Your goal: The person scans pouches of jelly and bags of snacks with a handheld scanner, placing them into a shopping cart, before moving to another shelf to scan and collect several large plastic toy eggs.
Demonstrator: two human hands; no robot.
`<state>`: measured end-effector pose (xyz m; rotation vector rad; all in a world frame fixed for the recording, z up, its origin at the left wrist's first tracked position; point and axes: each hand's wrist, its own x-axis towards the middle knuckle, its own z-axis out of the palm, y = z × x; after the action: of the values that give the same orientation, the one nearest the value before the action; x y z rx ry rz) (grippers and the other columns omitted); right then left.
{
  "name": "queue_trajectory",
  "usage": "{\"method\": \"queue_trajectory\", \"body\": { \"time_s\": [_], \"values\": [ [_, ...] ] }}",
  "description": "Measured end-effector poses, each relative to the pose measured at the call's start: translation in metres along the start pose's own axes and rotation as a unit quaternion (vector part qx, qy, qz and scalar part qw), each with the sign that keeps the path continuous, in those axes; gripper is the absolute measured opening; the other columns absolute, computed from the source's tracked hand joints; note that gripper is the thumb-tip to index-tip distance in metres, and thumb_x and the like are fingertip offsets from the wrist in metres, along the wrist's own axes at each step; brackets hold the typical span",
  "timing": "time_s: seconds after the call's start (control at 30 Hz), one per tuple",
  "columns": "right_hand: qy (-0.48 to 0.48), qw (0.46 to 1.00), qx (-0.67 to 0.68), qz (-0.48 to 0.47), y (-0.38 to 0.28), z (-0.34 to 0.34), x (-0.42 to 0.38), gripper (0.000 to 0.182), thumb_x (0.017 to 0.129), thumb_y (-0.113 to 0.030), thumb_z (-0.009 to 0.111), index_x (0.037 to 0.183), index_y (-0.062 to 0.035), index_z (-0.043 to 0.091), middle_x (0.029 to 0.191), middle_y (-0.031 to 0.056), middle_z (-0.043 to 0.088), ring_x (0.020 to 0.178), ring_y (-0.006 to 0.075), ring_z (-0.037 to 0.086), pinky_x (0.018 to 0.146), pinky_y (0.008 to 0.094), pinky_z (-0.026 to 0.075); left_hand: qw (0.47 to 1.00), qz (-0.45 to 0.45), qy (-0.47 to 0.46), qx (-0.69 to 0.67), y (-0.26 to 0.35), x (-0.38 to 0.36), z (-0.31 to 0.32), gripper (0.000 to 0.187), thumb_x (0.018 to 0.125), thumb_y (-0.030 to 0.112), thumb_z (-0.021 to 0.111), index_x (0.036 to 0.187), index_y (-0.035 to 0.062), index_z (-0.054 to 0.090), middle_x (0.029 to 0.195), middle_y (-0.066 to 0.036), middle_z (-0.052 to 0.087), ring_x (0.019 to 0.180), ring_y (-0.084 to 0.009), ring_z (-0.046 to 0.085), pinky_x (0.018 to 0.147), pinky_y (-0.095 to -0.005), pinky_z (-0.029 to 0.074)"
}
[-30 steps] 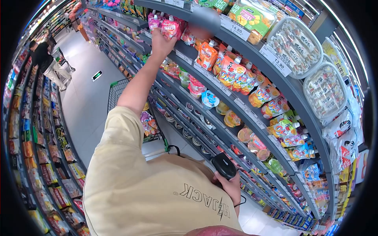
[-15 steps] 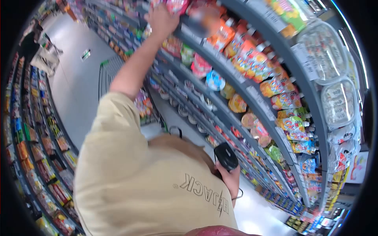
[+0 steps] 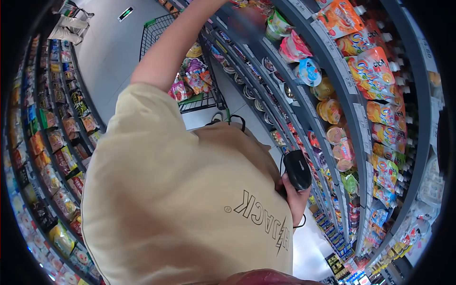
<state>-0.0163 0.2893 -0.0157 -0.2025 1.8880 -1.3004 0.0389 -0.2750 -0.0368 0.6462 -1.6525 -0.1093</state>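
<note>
My left forearm stretches up past the top edge beside the right-hand shelves, so my left hand is out of view. Low at my right side, my right hand is closed around a black rounded device with a thin black cord. Nearest the left forearm on the shelf are a green-and-white cup, a pink pack and a blue-lidded cup. Further right hang orange spouted pouches and several colourful ones.
A wire shopping cart ahead holds bright snack packs. Another shelf row with packaged goods runs along the left. Pale floor lies between, with a person in light trousers at the far left.
My view has shifted, and the left hand, earlier at a pink pack on the shelf, has passed out beyond the top edge. The right hand still holds the black device.
</note>
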Motion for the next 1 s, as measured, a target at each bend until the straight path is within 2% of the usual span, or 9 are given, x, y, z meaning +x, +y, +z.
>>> {"method": "queue_trajectory", "body": {
  "time_s": [0.1,0.17,0.23,0.27,0.4,0.7,0.9,0.97,1.0],
  "values": [
    [0.01,1.0,-0.006,0.012,-0.001,0.005,0.003,0.024,0.095,-0.008,0.083,0.114,-0.0017,0.07,0.078,0.0042,0.072,0.065,0.0137,0.068,0.062,0.0301,0.052,0.999,-0.023,-0.03,0.035,-0.07,-0.08,-0.039,0.041,0.088,0.009,0.076,0.124,0.0001,0.058,0.107,-0.018,0.06,0.099,-0.0354,0.061,0.092,-0.0447,0.049],
    [0.029,0.999,-0.009,0.032,-0.006,0.009,0.004,0.025,0.095,-0.007,0.083,0.115,-0.0023,0.07,0.079,0.0042,0.072,0.065,0.0135,0.068,0.062,0.0298,0.052,0.982,-0.171,-0.071,0.035,-0.144,-0.165,-0.056,0.054,0.08,0.032,0.085,0.114,-0.0054,0.066,0.108,-0.026,0.07,0.096,-0.0444,0.066,0.083,-0.0549,0.052],
    [0.049,0.998,-0.004,0.05,-0.009,0.016,0.004,0.028,0.095,-0.006,0.083,0.119,-0.0032,0.069,0.08,0.0037,0.072,0.066,0.0132,0.067,0.062,0.0293,0.051,0.949,-0.248,-0.124,0.151,-0.232,-0.292,-0.089,0.054,0.082,0.029,0.086,0.115,-0.0078,0.065,0.101,-0.027,0.071,0.095,-0.0455,0.066,0.082,-0.0499,0.053],
    [0.046,0.998,-0.015,0.042,-0.008,0.019,0.005,0.027,0.095,-0.006,0.082,0.119,-0.0043,0.069,0.079,0.0034,0.071,0.065,0.0127,0.066,0.061,0.0289,0.05,0.845,-0.339,-0.314,0.269,-0.237,-0.322,-0.116,0.055,0.081,0.031,0.087,0.113,-0.0088,0.067,0.102,-0.029,0.072,0.099,-0.0483,0.069,0.086,-0.0528,0.055],
    [0.034,0.997,-0.053,0.04,-0.01,0.024,0.011,0.025,0.096,-0.005,0.079,0.119,-0.0065,0.068,0.079,0.0027,0.069,0.063,0.0114,0.063,0.059,0.0278,0.046,0.632,-0.551,-0.485,0.249,-0.236,-0.459,-0.194,0.071,0.081,0.044,0.087,0.126,-0.0074,0.066,0.118,-0.031,0.074,0.115,-0.0447,0.071,0.103,-0.0473,0.057],
    [0.046,0.992,-0.107,0.054,-0.027,0.048,0.018,0.029,0.094,-0.001,0.08,0.121,-0.0039,0.069,0.082,0.0035,0.072,0.066,0.0121,0.067,0.061,0.029,0.052,0.723,-0.516,-0.39,0.245,-0.234,-0.542,-0.227,0.08,0.079,0.045,0.089,0.138,-0.0008,0.058,0.117,-0.025,0.076,0.112,-0.043,0.074,0.101,-0.048,0.058],
    [0.044,0.991,-0.115,0.06,-0.027,0.05,0.013,0.024,0.094,-0.001,0.081,0.115,-0.0026,0.071,0.082,0.0033,0.072,0.067,0.0128,0.068,0.061,0.0285,0.052,0.602,-0.541,-0.531,0.25,-0.208,-0.467,-0.224,0.053,0.086,0.03,0.083,0.132,0.0109,0.067,0.117,-0.019,0.078,0.112,-0.0372,0.075,0.092,-0.05,0.061],
    [0.019,0.994,-0.102,0.041,-0.03,0.053,0.018,0.019,0.094,-0.003,0.081,0.11,-0.002,0.072,0.081,0.0029,0.073,0.067,0.0128,0.068,0.061,0.0285,0.052,0.679,-0.534,-0.46,0.207,-0.219,-0.493,-0.227,0.055,0.085,0.03,0.083,0.134,0.0119,0.066,0.124,-0.02,0.075,0.114,-0.0395,0.074,0.093,-0.0491,0.061],
    [0.004,0.995,-0.092,0.04,-0.033,0.056,0.018,0.015,0.094,-0.004,0.081,0.107,-0.0018,0.073,0.08,0.0027,0.073,0.067,0.0126,0.068,0.061,0.0287,0.052,0.645,-0.495,-0.536,0.228,-0.252,-0.532,-0.225,0.055,0.085,0.029,0.083,0.135,0.0109,0.066,0.125,-0.019,0.075,0.112,-0.0367,0.075,0.092,-0.0475,0.061]
  ]
}}
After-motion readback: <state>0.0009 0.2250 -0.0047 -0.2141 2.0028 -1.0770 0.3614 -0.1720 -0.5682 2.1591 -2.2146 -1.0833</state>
